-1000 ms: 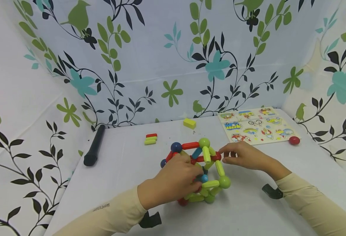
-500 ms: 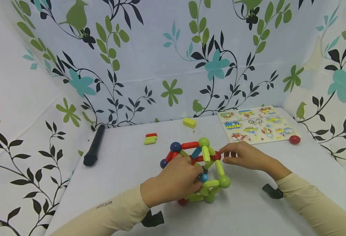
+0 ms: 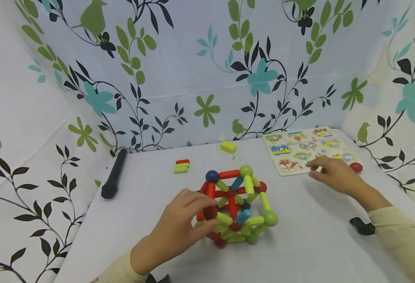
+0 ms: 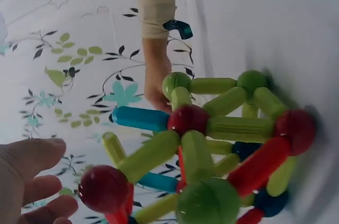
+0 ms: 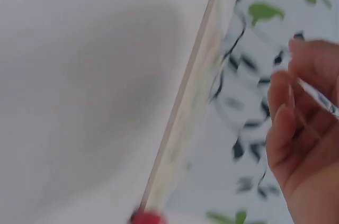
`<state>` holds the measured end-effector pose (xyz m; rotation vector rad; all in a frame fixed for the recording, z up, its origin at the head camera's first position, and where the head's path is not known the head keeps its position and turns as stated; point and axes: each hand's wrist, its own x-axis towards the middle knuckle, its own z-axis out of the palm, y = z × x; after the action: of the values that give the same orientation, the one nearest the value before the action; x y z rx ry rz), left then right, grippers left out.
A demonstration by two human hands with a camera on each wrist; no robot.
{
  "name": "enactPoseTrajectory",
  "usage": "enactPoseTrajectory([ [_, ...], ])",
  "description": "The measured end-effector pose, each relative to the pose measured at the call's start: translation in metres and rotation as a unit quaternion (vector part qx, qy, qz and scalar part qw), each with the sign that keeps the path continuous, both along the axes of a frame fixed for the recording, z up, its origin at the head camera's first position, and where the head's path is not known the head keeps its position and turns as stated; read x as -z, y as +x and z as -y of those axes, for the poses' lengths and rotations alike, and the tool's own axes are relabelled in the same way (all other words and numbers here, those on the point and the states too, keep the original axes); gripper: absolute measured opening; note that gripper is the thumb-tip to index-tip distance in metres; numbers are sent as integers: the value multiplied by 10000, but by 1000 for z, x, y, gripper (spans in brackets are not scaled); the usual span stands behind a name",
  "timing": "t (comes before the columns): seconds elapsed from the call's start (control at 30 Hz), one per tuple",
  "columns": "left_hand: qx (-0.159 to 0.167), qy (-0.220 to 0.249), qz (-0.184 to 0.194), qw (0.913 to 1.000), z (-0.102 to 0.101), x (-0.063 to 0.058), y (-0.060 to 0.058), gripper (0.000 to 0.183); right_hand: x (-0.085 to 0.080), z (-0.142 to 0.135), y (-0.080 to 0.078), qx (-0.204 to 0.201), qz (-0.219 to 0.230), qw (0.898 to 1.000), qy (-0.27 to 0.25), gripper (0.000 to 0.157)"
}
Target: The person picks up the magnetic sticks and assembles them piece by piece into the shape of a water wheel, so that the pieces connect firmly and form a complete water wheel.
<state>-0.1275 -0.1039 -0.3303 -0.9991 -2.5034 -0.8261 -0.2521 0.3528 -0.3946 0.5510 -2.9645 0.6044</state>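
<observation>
A magnetic stick-and-ball model (image 3: 232, 206), built of red, green and blue sticks with coloured balls, stands on the white table. My left hand (image 3: 179, 224) is at its left side, thumb and fingers spread about a dark red ball (image 4: 103, 189). In the left wrist view a gap shows between that ball and the fingertips (image 4: 55, 145). My right hand (image 3: 338, 175) is above the table at the right, overlapping the front of a picture board (image 3: 281, 171). Its fingers, loosely bent, hold nothing in the right wrist view.
A red ball (image 3: 356, 167) lies by the board's right corner. Behind the model are a yellow block (image 3: 228, 147) and several loose red and green sticks (image 3: 181, 169). A black microphone (image 3: 113, 177) lies at the left. Patterned cloth (image 3: 179, 78) hangs around the table.
My left hand has drawn back to the model's left side, uncovering its front. My right hand has left the red ball on the model's right and moved right, toward the board.
</observation>
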Motion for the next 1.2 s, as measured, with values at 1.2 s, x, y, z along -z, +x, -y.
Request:
enactPoseTrajectory([
  [1.2, -666, 651, 919, 9914, 35, 79, 12, 37, -52, 42, 30, 310, -7, 9811, -1910, 49],
])
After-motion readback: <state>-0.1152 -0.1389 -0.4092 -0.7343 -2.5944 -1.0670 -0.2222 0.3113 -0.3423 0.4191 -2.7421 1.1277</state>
